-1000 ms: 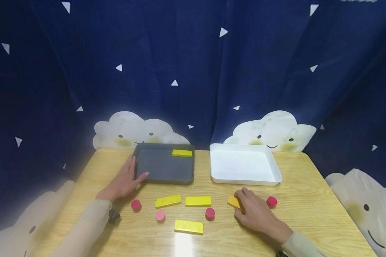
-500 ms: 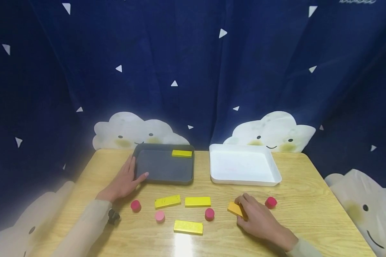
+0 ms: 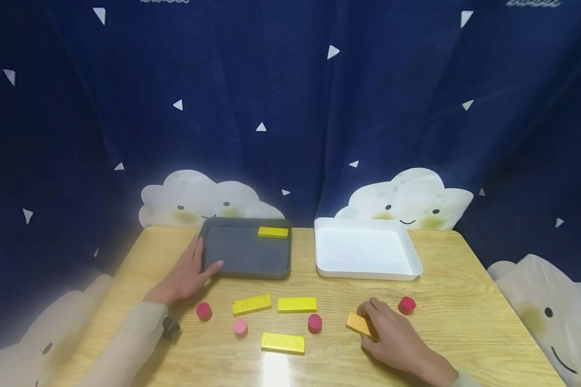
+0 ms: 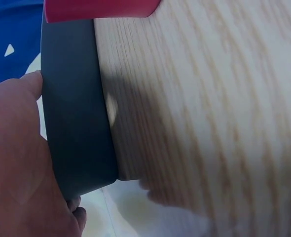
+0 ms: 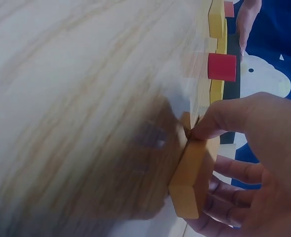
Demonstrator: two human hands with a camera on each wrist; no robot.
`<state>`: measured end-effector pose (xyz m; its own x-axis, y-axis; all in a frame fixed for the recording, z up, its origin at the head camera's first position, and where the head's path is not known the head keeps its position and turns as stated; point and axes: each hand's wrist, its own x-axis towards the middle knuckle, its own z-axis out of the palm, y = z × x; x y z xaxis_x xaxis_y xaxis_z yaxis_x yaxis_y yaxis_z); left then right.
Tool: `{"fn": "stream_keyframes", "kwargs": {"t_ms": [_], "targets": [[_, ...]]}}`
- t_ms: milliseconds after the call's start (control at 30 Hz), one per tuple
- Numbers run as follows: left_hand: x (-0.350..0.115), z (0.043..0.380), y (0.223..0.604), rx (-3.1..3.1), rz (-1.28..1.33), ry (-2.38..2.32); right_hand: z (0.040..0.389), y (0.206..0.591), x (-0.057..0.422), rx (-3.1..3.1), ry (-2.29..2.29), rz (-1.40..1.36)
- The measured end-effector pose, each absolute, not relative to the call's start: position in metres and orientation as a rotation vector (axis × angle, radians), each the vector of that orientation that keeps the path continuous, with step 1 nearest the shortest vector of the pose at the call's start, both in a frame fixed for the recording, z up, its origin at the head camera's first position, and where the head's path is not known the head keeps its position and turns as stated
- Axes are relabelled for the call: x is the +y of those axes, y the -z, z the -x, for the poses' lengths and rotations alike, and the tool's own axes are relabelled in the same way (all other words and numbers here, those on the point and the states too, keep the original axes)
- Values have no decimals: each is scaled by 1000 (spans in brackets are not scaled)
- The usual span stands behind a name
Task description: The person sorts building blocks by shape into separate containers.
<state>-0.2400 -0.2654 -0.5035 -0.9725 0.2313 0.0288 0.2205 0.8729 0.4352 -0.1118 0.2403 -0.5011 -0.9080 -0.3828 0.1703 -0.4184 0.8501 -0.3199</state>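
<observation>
My right hand (image 3: 392, 336) pinches an orange rectangular block (image 3: 360, 325), with the thumb on one side and the fingers on the other. In the right wrist view the block (image 5: 189, 182) is close over the wood surface, its near end facing the camera. My left hand (image 3: 184, 271) rests at the front left corner of a dark grey tray (image 3: 244, 273). Its fingers lie straight along the tray's left side, and the thumb reaches over the front rim. A yellow block (image 3: 273, 233) lies in this tray's back right corner.
A white tray (image 3: 368, 275) stands right of the grey one. Before them lie yellow blocks (image 3: 297, 305), a pink cylinder (image 3: 240, 327) and red cylinders (image 3: 314, 323), one red cylinder (image 3: 406, 305) just beyond my right hand. A dark blue curtain (image 3: 300, 107) hangs behind the table.
My right hand has drawn the orange block a little nearer to me and to the right. The left hand has stayed on the grey tray.
</observation>
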Motion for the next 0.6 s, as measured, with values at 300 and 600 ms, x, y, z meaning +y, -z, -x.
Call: {"fn": "stream_keyframes", "kwargs": {"t_ms": [300, 600], "targets": [[-266, 240, 505, 3023, -368, -695, 108, 498, 240, -2933, -522, -619], [-267, 241, 507, 3032, -374, -708, 107, 490, 237, -2919, -516, -633]]}}
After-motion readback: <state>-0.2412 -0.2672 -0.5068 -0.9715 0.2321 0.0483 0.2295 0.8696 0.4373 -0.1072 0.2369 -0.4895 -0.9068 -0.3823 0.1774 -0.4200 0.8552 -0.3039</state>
